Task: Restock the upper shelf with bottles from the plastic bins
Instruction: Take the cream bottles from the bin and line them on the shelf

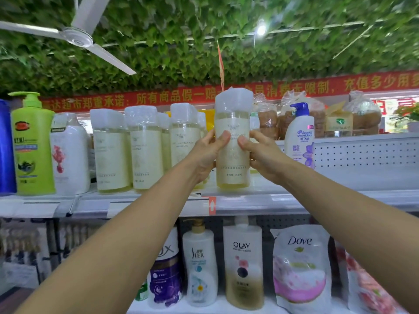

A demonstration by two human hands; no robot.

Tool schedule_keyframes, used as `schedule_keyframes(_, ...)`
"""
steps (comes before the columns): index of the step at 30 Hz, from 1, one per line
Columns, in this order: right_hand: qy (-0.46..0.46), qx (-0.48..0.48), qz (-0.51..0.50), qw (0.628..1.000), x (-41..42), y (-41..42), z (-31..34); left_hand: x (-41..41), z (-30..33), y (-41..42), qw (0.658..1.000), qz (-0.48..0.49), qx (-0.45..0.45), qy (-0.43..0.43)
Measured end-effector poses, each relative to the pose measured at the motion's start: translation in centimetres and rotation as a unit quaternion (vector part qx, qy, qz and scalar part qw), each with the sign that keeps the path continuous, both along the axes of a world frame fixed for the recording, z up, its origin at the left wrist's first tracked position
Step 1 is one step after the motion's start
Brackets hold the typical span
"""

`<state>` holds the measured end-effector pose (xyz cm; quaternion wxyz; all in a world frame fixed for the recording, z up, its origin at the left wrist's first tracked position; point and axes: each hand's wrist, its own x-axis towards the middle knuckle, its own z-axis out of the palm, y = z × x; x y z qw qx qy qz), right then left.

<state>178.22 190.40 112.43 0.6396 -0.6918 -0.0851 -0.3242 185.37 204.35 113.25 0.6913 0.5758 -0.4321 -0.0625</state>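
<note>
Both hands up at the upper shelf (260, 200), gripping one clear bottle (232, 141) of pale yellow liquid with a white shrink-wrapped cap. Left hand (207, 155) wraps the bottle's left side, thumb across the front label; right hand (263, 155) wraps the right side, thumb also on the label, the two thumbs nearly meeting. Bottle is upright, its base at or just on the shelf surface near the front edge; cannot tell if it is fully set down. To its left stands a row of matching clear bottles (145, 148), same white caps, already on that shelf, at least three in front with more behind. Further left: a white bottle with a red flower print (69, 155), a green pump bottle (32, 146), and the edge of a blue bottle (5, 148). Just right of the held bottle, a white Head & Shoulders pump bottle (299, 134) with a blue pump stands apart from it. Behind it, bagged brown goods (362, 114) sit on the far side of the shelving. Lower shelf holds a Lux bottle (166, 268), a Slek pump bottle (199, 264), an Olay bottle (243, 264) and a Dove refill pouch (301, 268). Overhead: a leafy green ceiling (226, 30), a white ceiling fan (77, 37), a red banner (294, 87) with yellow characters.
</note>
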Motion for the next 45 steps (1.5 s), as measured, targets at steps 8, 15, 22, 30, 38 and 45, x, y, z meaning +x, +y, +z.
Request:
schedule_keyframes(8,0.000,0.001,-0.002,1.000,1.2,-0.2,-0.4,1.3,-0.5,-0.7,1.000,-0.004,-0.016,0.021)
schedule_keyframes(15,0.017,-0.035,-0.046,0.998,1.9,-0.6,-1.1,2.3,-1.3,-1.3,1.000,-0.003,-0.020,0.014)
schedule_keyframes(22,0.075,-0.083,-0.047,0.993,1.8,-0.7,-1.7,2.4,-2.3,-0.9,0.998,-0.029,0.047,-0.025)
schedule_keyframes(30,0.092,-0.083,-0.052,0.991,2.0,-0.6,-1.3,2.8,-2.9,-2.2,0.996,0.020,0.069,-0.044)
schedule_keyframes(38,0.110,-0.057,-0.059,0.991,3.4,-1.0,-1.1,3.9,-2.7,-3.5,0.998,0.008,0.056,-0.004)
schedule_keyframes(45,0.129,-0.055,-0.080,0.987,4.7,-1.4,-0.7,5.2,-2.6,-4.8,0.998,0.006,0.055,0.037)
